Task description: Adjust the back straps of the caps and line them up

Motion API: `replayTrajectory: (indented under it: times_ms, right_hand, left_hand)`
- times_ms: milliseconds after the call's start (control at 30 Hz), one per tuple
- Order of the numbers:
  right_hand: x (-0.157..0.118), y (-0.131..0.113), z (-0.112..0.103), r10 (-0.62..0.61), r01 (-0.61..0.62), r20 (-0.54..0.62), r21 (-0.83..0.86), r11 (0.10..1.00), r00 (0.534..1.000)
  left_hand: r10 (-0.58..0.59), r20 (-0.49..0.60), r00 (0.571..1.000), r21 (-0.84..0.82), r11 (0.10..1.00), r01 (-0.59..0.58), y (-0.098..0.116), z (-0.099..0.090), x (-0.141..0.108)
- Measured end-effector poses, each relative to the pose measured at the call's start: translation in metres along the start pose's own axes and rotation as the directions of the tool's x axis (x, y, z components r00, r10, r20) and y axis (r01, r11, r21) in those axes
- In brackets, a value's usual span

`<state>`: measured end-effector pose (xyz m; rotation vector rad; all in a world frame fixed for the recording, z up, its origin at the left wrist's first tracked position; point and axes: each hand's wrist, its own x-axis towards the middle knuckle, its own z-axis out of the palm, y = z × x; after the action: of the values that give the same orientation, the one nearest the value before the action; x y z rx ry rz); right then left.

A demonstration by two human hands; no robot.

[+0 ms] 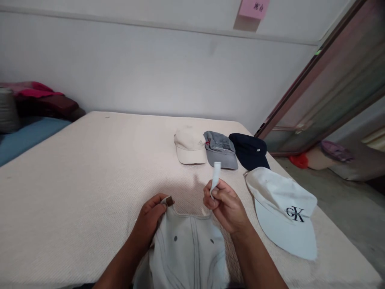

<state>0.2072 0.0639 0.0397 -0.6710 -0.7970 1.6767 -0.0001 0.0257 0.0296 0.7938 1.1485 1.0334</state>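
A light grey cap (194, 245) is held at the near edge of the surface, its back opening facing away from me. My left hand (152, 214) pinches the left side of that opening, beside a small brown tab (169, 200). In my right hand (224, 202) is a pale strap (215, 176), its free end pointing up between thumb and fingers. The strap's two sides are apart. A white cap with dark letters (288, 208) lies just right of my right hand. The cap's brim is out of view.
A cream cap (189, 145), a grey cap (221, 150) and a navy cap (249, 150) lie in a row farther back on the cream-covered surface (90, 180). Behind stands a white wall with a pink note (254, 9). Fabric items (39, 90) are at the far left.
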Motion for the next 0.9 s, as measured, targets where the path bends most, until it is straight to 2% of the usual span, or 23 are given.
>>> replayTrajectory:
  times_ms: [67,167,300,500,733,900]
  right_hand:
    - [0.000,0.000,0.004,-0.006,0.006,-0.002,0.017,1.000,1.000]
    - [-0.001,0.003,0.010,0.058,-0.057,0.038,-0.013,0.998,0.998]
    - [-0.004,0.007,0.016,0.127,-0.124,0.036,-0.086,0.989,0.991]
    - [-0.004,0.013,0.013,0.188,-0.171,0.096,-0.156,0.973,0.978]
    - [-0.009,0.012,0.013,0.351,-0.238,0.219,-0.416,0.878,0.910]
    - [-0.009,0.012,0.015,0.299,-0.247,0.185,-0.262,0.933,0.936]
  left_hand:
    - [0.004,0.021,1.000,-0.021,1.000,-0.004,0.001,0.000,-0.001]
    - [0.006,0.057,0.998,-0.036,0.999,-0.004,0.003,0.000,-0.002]
    - [-0.006,0.081,0.997,-0.066,0.998,0.011,0.005,0.001,-0.003]
    - [-0.054,0.117,0.992,-0.120,0.990,0.068,0.006,0.004,-0.006]
    - [-0.062,0.152,0.986,-0.230,0.969,0.096,0.003,0.004,-0.006]
    - [-0.080,0.157,0.984,-0.296,0.947,0.125,0.004,0.005,-0.006]
